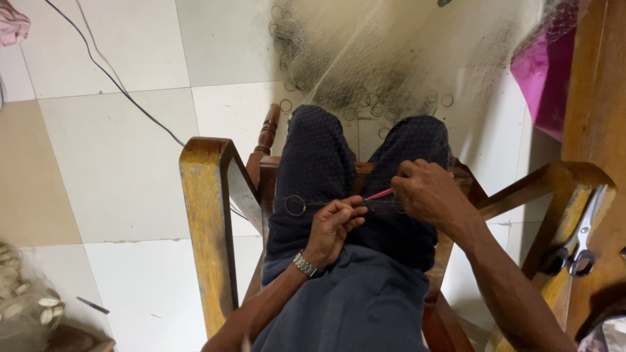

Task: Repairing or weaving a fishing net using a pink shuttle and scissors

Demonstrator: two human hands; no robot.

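A fine pale fishing net (391,58) with several small metal rings drapes from the floor over my dark-trousered knees. My left hand (334,225), with a metal watch on the wrist, pinches the net's edge cord near one ring (295,205) on my left thigh. My right hand (430,192) grips a thin red netting needle (378,194), whose tip points at my left fingers. Both hands sit close together over my lap.
I sit in a wooden chair with a left armrest (205,195) and a right armrest (567,189). Scissors (583,238) lie on the right armrest. A black cable (117,85) crosses the tiled floor. A pink cloth (544,78) hangs at the upper right. A bag of pale objects (23,300) sits lower left.
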